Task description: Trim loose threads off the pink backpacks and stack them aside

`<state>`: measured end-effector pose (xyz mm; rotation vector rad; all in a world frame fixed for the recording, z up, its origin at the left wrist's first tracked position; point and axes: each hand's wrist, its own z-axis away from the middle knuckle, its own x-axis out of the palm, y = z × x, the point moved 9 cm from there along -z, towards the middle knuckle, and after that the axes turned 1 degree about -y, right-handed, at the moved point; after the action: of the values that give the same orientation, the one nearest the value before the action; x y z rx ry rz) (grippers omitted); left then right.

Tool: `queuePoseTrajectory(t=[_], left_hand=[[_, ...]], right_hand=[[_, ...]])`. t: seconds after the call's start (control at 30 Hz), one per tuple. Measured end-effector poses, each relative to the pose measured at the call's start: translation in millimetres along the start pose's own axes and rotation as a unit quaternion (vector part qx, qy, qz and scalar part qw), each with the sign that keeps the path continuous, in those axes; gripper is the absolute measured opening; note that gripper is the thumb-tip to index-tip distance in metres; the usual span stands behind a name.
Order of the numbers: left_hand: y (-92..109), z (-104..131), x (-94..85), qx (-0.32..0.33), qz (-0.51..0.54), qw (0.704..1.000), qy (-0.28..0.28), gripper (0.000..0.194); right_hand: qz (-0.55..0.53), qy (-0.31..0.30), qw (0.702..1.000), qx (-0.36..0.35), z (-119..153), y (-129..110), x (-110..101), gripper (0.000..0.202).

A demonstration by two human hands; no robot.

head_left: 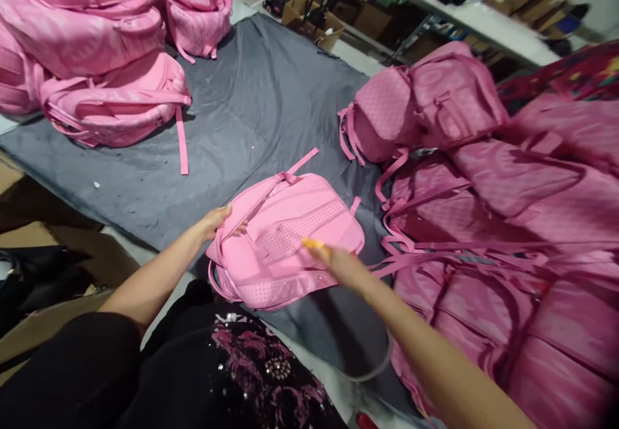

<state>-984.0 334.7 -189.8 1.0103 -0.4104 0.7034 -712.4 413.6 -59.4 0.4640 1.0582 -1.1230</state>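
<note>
Smooth pink fabric, dotted panel (pixel 290 232), rounded corners: backpack (pixel 309 198) lay straps-up on wrinkled grey cloth (pixel 271 93) over desk! Left hand (pixel 218 220) was partly closed around shoulder strap (pixel 258 203). Right hand (pixel 326 255), blurred, hovered over back, fingers bunched, yellow at tips; hold impossible to tell. Bulging pink bags (pixel 512 203) crowded right; cardboard box (pixel 333 32) stood beyond, contents unclear.
</note>
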Motion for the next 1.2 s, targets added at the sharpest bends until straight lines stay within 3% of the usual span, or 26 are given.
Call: queuePoseTrajectory(t=[0.07, 0.1, 0.2, 0.27, 0.33, 0.43, 0.5, 0.57, 0.63, 0.7, 0.77, 0.83, 0.9, 0.93, 1.0, 1.07, 1.13, 1.2], left_hand=[[-4.3, -4.7, -1.3, -0.029, 0.013, 0.999, -0.002, 0.048], [-6.8, -6.9, -1.6, -0.047, 0.016, 0.999, -0.004, 0.052], [-11.6, -11.1, -3.1, -0.098, 0.006, 0.995, -0.007, 0.060], [-9.4, -11.6, -3.3, -0.107, -0.017, 0.994, -0.008, 0.059], [-3.4, -9.8, -0.5, -0.088, -0.063, 0.994, -0.004, 0.057], [6.1, -1.8, 14.6, -0.004, -0.233, 0.972, 0.021, 0.054], [8.5, 7.6, 37.1, 0.091, -0.424, 0.900, 0.047, 0.056], [-1.2, 16.7, 66.6, 0.170, -0.600, 0.779, 0.066, 0.058], [-18.1, 18.3, 87.7, 0.198, -0.705, 0.677, 0.077, 0.054], [-26.5, 12.0, 96.0, 0.195, -0.747, 0.629, 0.092, 0.051], [-22.7, 3.5, 99.2, 0.185, -0.755, 0.620, 0.111, 0.052], [-13.4, 2.8, 108.2, 0.200, -0.751, 0.615, 0.135, 0.054], [-16.1, 15.3, 130.8, 0.253, -0.750, 0.599, 0.122, 0.055], [-27.7, 25.1, 145.5, 0.279, -0.751, 0.592, 0.086, 0.057], [-70.4, 46.1, 171.0, 0.296, -0.751, 0.589, -0.030, 0.065], [-119.0, 59.8, 179.1, 0.255, -0.745, 0.604, -0.123, 0.078], [-147.6, 59.4, 171.7, 0.208, -0.745, 0.619, -0.135, 0.079], [-149.3, 47.6, 159.2, 0.188, -0.715, 0.664, -0.112, 0.064]], right_hand=[[-0.062, -0.070, 0.993, -0.071, 0.2, -21.6, 14.9, 0.053], [-0.091, -0.072, 0.990, -0.086, -0.5, -29.8, 14.5, 0.055], [-0.116, 0.000, 0.993, -0.027, -7.5, -33.9, -6.7, 0.064], [-0.113, -0.053, 0.990, -0.063, -9.1, -49.6, -7.6, 0.065], [-0.107, -0.077, 0.988, -0.084, -8.5, -57.7, -13.1, 0.063], [-0.085, -0.016, 0.996, -0.038, -6.7, -46.0, -36.0, 0.065], [-0.071, -0.045, 0.996, -0.039, -0.8, -41.8, -38.0, 0.070], [-0.050, -0.041, 0.998, -0.019, 6.8, -33.5, -43.2, 0.074], [-0.021, -0.015, 0.999, 0.035, 17.0, -18.4, -48.7, 0.077], [-0.005, -0.081, 0.995, 0.064, 29.8, -6.3, -34.8, 0.078], [-0.004, -0.153, 0.984, 0.087, 44.2, 8.0, -19.7, 0.079], [0.004, -0.113, 0.984, 0.139, 54.2, 30.9, -26.0, 0.079], [0.000, -0.066, 0.980, 0.189, 64.8, 52.6, -33.3, 0.075], [-0.017, -0.085, 0.978, 0.191, 70.0, 58.1, -28.1, 0.073], [-0.052, -0.143, 0.973, 0.173, 80.4, 62.8, -12.4, 0.068], [-0.040, -0.109, 0.976, 0.186, 89.4, 74.1, -13.1, 0.064], [-0.021, -0.050, 0.975, 0.216, 101.7, 91.1, -18.6, 0.062], [-0.081, -0.077, 0.971, 0.210, 116.5, 103.7, -5.2, 0.062]])
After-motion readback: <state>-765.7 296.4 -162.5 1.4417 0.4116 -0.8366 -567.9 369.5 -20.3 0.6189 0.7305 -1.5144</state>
